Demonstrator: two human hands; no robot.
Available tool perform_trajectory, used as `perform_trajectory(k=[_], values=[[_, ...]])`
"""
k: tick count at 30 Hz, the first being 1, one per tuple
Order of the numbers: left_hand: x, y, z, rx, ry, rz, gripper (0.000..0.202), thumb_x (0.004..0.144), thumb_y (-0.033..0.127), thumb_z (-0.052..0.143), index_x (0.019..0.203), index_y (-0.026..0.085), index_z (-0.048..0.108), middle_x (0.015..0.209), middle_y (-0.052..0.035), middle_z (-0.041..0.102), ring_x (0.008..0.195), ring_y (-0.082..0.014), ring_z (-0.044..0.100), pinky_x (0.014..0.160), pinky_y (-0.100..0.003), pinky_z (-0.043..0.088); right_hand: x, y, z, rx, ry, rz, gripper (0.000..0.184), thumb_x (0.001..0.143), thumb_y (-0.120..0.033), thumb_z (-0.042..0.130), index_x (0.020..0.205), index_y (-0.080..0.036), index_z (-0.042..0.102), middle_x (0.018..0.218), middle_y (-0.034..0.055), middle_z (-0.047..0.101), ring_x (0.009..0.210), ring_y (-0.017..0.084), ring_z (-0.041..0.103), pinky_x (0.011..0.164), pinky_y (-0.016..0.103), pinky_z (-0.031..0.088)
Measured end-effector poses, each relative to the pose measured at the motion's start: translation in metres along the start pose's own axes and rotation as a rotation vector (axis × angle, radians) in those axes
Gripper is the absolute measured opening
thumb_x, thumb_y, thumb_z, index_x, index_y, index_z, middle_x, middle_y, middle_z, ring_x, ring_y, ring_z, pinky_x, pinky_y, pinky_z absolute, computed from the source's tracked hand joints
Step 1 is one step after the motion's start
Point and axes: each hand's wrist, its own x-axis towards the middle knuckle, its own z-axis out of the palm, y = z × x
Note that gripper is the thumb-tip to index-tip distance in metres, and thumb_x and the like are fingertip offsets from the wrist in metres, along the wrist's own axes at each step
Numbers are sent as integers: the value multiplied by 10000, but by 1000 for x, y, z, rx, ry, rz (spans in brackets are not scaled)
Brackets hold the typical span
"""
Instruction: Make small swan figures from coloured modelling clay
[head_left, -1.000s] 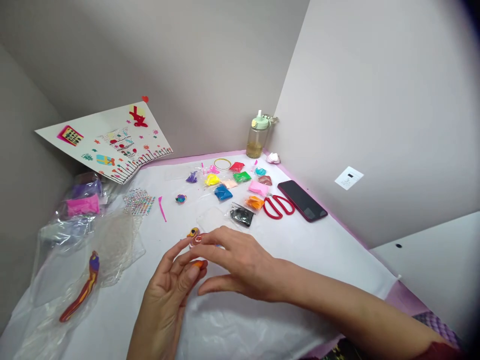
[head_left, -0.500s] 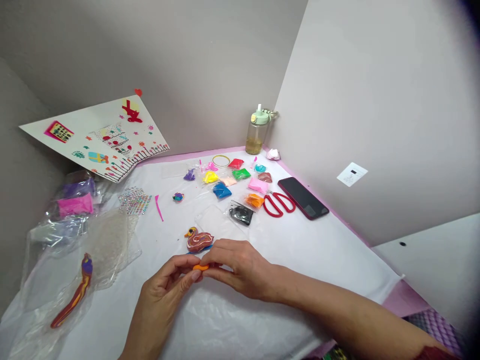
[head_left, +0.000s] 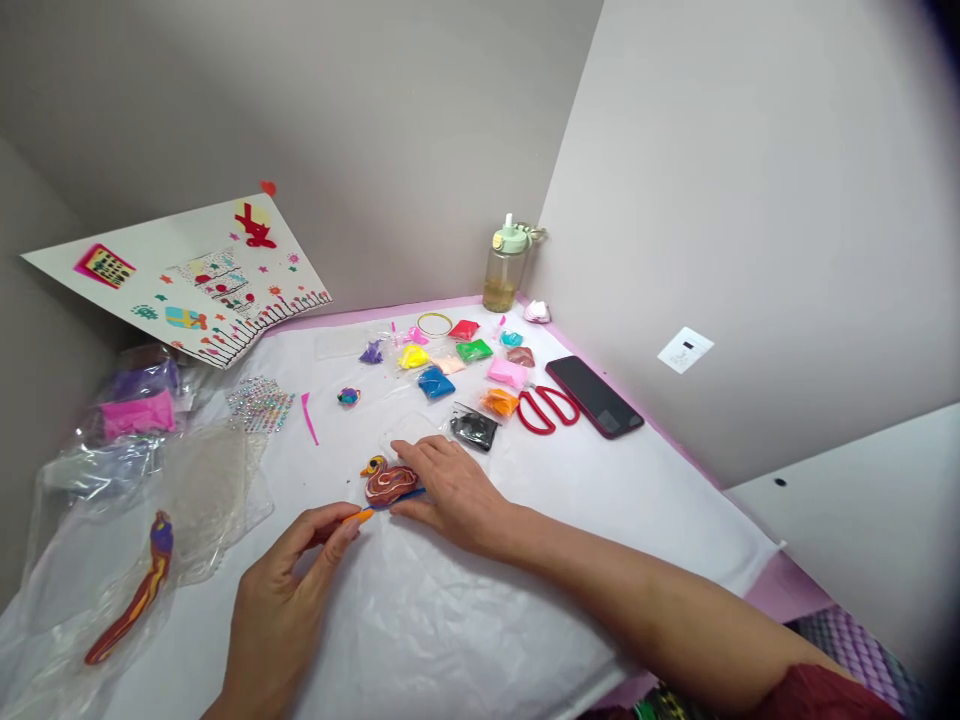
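- Orange clay piece [head_left: 361, 516] is pinched between thumb and forefinger of left hand [head_left: 281, 610], just in front of clay duck [head_left: 388, 482].
- Clay duck is touched at its side by right hand [head_left: 454, 492], fingers extended, not clenched, on white sheet [head_left: 420, 640].

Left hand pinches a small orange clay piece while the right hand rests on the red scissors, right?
No. In the head view the right hand touches the swirled clay duck; the red scissors lie farther back beside the phone. The left hand does pinch the orange clay piece.
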Motion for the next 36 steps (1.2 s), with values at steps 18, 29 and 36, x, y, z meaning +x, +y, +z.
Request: perform_trajectory(k=[18,29,36], values=[[-5,2,3,-632,-293,-119,198,845,400,735,883,241,622,975,34,595,879,-118,579,820,-197,482,-11,-13,-13,889,201,29,533,816,-149,751,1311,-211,561,1171,66,569,1015,160,654,930,345,568],[-4,2,6,-597,-280,-152,333,846,494,707,1045,232,664,753,36,588,628,-111,492,612,-223,421,-14,-18,-17,651,186,-153,579,875,-161,708,1395,-228,461,1161,81,598,1054,164,610,926,335,561],[-4,-1,12,-526,-305,-105,284,836,461,724,966,211,692,622,50,539,574,-109,468,588,-219,404,-19,-15,-7,391,149,-300,778,923,-299,674,1546,-245,213,1345,138,583,1233,219,566,1015,381,510]])
